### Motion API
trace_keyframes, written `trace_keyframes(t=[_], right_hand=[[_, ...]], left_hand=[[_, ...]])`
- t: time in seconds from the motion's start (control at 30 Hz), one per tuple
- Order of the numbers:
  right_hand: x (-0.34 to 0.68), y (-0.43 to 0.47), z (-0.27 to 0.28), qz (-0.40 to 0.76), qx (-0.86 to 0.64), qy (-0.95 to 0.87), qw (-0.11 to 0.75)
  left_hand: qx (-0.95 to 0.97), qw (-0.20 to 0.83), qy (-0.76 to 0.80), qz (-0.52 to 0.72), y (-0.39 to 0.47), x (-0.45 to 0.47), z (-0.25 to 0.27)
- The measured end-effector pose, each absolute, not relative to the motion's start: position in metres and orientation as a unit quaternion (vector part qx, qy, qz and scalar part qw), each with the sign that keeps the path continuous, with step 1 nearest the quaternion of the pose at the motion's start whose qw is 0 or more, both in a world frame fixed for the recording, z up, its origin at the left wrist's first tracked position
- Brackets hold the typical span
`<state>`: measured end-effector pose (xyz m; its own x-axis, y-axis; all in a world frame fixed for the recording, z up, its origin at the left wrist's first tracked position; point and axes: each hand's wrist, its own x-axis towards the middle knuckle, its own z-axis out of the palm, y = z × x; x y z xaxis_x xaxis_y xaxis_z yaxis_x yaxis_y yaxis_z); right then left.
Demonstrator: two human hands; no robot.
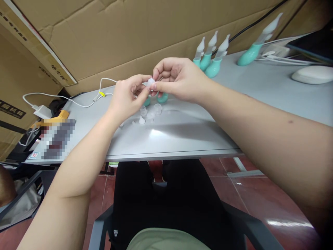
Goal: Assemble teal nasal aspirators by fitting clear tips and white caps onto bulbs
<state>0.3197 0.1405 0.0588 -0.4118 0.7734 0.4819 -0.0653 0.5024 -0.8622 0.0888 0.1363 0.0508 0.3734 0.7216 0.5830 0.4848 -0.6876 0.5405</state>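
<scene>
Pinching a small piece (150,82) above the bench (187,137), you are holding it with your left hand (127,95) and right hand (180,80), each grip being clamped on it between thumb and fingers. You seem to be working it by fingertip, and the next move is probably calling for a light, steady pinch, lest it slip. The piece is looking whitish and translucent, your fingers partly hiding it; clear cups (158,109) and a white tip (142,120) are lying on the bench.

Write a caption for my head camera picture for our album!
Left hand and right hand pinch a small pale piece above a grey desk, near teal bulbs.
</scene>
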Motion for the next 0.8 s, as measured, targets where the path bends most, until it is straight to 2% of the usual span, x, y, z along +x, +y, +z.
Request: trace_keyframes(t=[0.23,0.43,0.8], right_hand=[[0.314,0.137,0.053,0.442,-0.239,-0.698,0.510],[0.312,0.128,0.057,0.386,-0.282,-0.695,0.538],[0.313,0.130,0.058,0.379,-0.280,-0.704,0.531]], left_hand=[[0.814,0.153,0.373,0.418,0.143,0.087,0.048],[0.801,0.188,0.362,0.438,0.141,0.091,0.050],[0.798,0.185,0.373,0.435,0.142,0.090,0.050]])
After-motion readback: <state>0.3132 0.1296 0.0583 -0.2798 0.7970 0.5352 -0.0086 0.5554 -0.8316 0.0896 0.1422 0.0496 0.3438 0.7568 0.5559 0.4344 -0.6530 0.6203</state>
